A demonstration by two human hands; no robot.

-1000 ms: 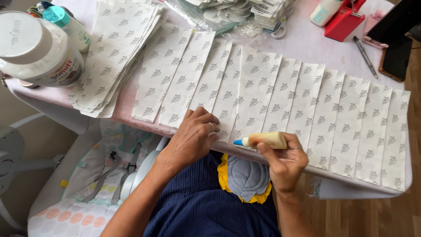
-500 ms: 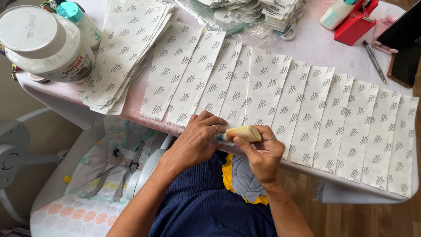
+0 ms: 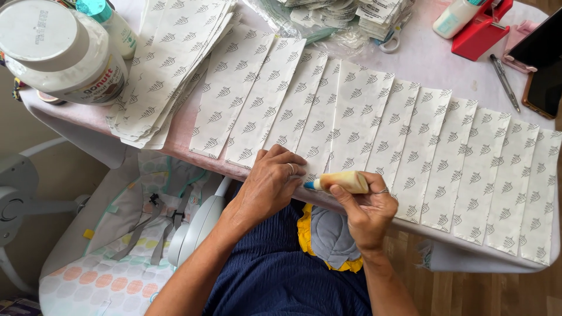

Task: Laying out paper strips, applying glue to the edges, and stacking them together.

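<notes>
A row of white patterned paper strips (image 3: 410, 140) lies overlapped along the near edge of a pink-covered table (image 3: 433, 64). My right hand (image 3: 366, 210) grips a small cream glue tube (image 3: 345, 182) whose blue tip points left at a strip's near end. My left hand (image 3: 270, 184) rests flat on the lower ends of the strips beside that tip, fingers spread slightly.
A loose stack of the same strips (image 3: 170, 64) lies at the left. A large white jar (image 3: 55, 52) and a teal-capped bottle (image 3: 108, 23) stand far left. A red holder (image 3: 483, 29), pen (image 3: 504, 82) and phone (image 3: 541, 64) sit far right. A baby bouncer (image 3: 117, 234) is below the table.
My right hand with the glue tube first swung left toward my left hand, then drew back a little to the right. The left hand stays pressed on the strip ends.
</notes>
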